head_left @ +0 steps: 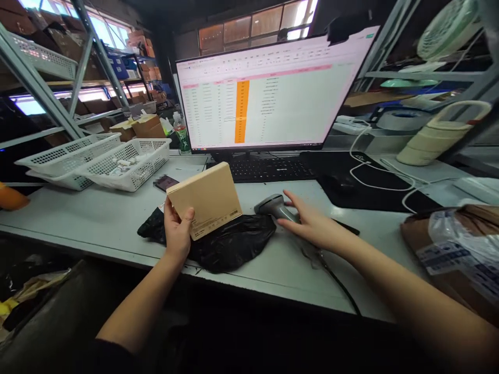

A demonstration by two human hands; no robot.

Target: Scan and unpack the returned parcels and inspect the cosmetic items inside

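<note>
My left hand (178,231) grips a tan cardboard box (206,200) by its left edge, thumb across the face. The box is tilted up, with small print and a barcode along its lower part. Below and behind it, a crumpled black plastic bag (234,244) lies on the table. At the right, my right hand (307,221) is over the handle of a grey handheld barcode scanner (273,205). Its thumb and forefinger are spread to either side of the handle, not closed on it. A dark cable (339,280) runs toward the table's front edge.
A monitor (296,104) showing a spreadsheet stands behind a black keyboard (268,169). White baskets (150,161) are at the left, near a phone (166,182). A mouse (339,184) lies on a black mat; a wrapped parcel (452,249) sits at the right.
</note>
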